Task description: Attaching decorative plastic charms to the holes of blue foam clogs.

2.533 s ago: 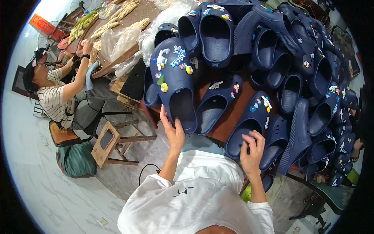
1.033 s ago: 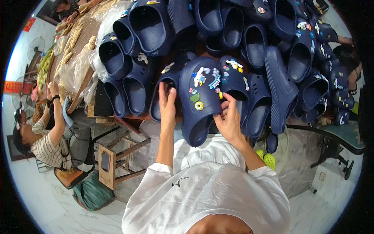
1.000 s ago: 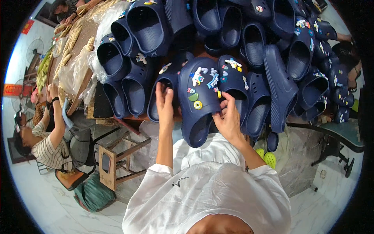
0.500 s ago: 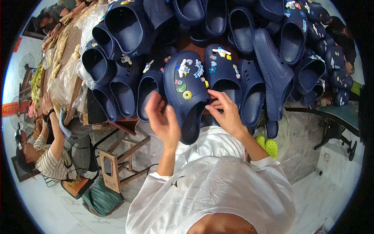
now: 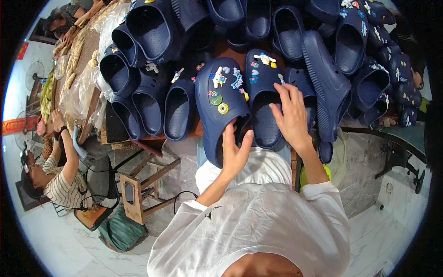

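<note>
A dark navy clog (image 5: 213,111) with colourful charms on its upper tilts toward me at the table's front. My left hand (image 5: 234,154) grips it at the foot opening, fingers reaching inside and thumb by the right rim; some fingertips are hidden. Just right of it, another navy clog (image 5: 262,78) carries similar charms. Over that clog's right side is my right hand (image 5: 294,115), open with fingers apart, close to its upper; contact is hard to judge. A plain navy clog (image 5: 302,85) is partly covered by this hand.
Navy clogs crowd the table, one standing on its side (image 5: 320,87) to the right. A wooden stool (image 5: 134,198) stands at lower left. Two people work at the left table beside a clear plastic bag (image 5: 76,104). Below the table edge is a lime-green shoe (image 5: 326,171).
My right hand has left the charmed clog and moved right, over the neighbouring clog. My left hand has moved from beside the clog to its opening, fingers inside.
</note>
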The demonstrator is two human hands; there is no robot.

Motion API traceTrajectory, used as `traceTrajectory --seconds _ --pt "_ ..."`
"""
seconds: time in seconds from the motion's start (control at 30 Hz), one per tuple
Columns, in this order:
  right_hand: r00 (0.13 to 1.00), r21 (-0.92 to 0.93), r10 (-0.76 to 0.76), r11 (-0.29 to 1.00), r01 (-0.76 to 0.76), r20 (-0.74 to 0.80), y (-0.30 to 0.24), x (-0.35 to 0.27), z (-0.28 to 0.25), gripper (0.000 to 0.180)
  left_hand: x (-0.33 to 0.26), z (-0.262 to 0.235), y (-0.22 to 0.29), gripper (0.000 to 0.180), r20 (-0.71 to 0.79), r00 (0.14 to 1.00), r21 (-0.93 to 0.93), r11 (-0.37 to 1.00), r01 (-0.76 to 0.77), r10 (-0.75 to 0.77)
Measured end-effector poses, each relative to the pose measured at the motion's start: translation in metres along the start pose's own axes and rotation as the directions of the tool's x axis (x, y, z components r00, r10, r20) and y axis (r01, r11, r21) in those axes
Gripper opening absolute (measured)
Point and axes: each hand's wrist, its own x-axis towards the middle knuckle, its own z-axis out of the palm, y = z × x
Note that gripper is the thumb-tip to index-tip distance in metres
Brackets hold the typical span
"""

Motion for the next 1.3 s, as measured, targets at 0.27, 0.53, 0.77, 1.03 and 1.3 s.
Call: traceTrajectory --seconds 0.27,0.53,0.77,1.03,1.3 --pt "0.995 -0.164 -0.064 0.985 0.051 -0.080 0.010 0.010 0.021 0.037 0.026 0.014 -0.009 0.040 0.063 0.978 -0.335 0.920 0.206 -0.197" --pt "0.996 -0.102 -0.094 0.990 0.093 -0.008 -0.013 0.007 0.020 0.033 0.053 0.004 0.010 0.038 -0.123 0.992 -0.315 0.949 -0.031 -0.008" --pt "0.992 0.001 -0.122 0.992 0.122 0.005 -0.024 0.006 0.029 0.032 0.073 -0.033 0.035 0.034 -0.107 0.994 -0.248 0.968 -0.046 0.019" --pt "0.999 0.286 -0.040 0.958 0.034 0.017 -0.007 0.001 0.028 0.024 0.087 -0.047 0.048 0.041 -0.047 0.999 0.110 0.994 -0.003 0.009" --pt "0.943 0.389 0.239 0.866 -0.315 0.230 0.020 0.014 0.038 0.033 0.064 -0.025 0.037 0.051 0.023 0.972 0.317 0.920 -0.230 0.235"
